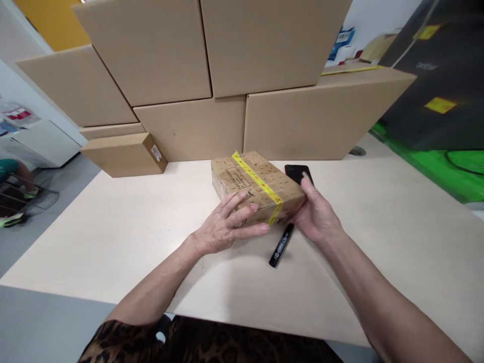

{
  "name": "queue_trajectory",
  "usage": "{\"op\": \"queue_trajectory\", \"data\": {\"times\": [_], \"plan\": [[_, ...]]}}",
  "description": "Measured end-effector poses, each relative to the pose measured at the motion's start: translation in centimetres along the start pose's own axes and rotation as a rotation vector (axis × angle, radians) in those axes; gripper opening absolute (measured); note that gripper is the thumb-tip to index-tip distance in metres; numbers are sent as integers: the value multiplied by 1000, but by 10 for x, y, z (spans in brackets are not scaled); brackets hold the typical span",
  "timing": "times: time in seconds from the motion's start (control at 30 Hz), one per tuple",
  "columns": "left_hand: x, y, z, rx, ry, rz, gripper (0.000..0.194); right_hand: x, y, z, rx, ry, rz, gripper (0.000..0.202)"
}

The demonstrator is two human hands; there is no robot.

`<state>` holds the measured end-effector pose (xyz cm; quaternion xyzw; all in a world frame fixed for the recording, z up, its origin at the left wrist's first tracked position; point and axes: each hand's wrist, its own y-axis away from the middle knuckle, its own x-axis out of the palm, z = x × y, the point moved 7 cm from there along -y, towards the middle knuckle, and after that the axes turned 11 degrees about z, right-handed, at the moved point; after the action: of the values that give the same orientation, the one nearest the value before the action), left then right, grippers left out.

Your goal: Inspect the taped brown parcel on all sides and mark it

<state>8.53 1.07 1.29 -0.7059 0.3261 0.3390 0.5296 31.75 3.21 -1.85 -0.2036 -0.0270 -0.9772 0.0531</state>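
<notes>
A small cardboard box (pixel 260 184) with dark printed marks and a strip of yellow tape sits in front of me, its right end seemingly tipped up. My left hand (pixel 230 222) rests against the box's near left side, fingers stretched out and spread. At the right corner, my right hand (pixel 315 212) grips the box with the thumb along its side; the other fingers are partly hidden beneath. A black marker (pixel 282 245) lies on the table between my hands. Behind the right end of the box is a black phone (pixel 298 173), partly covered.
Large cardboard boxes (pixel 172 53) are stacked along the back of the pale table (pixel 124 237). A smaller brown box (pixel 124 154) with a label stands at the back left. Beyond the right edge are a dark grey case (pixel 427 116) and a green surface (pixel 434 171).
</notes>
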Motion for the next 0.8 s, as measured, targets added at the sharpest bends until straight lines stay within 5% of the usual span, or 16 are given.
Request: {"op": "queue_trajectory", "data": {"times": [0.13,0.3,0.4,0.53,0.67,0.8], "plan": [[2,0,-1,-6,-4,13,89,2,0,-6,118,-45,16,41],[-16,2,11,-175,-14,-43,115,7,3,-7,-8,-191,-122,44],[-18,7,27,-374,304,-51,106,9,5,-5,-102,-203,-177,44],[-11,20,47,-699,789,-227,96,19,6,-5,-159,-123,-98,44],[-10,9,42,-756,1075,-344,109,30,14,-11,-210,-43,-75,56],[-16,2,39,-841,1259,-440,100,40,19,-13,-206,11,-9,75]]}}
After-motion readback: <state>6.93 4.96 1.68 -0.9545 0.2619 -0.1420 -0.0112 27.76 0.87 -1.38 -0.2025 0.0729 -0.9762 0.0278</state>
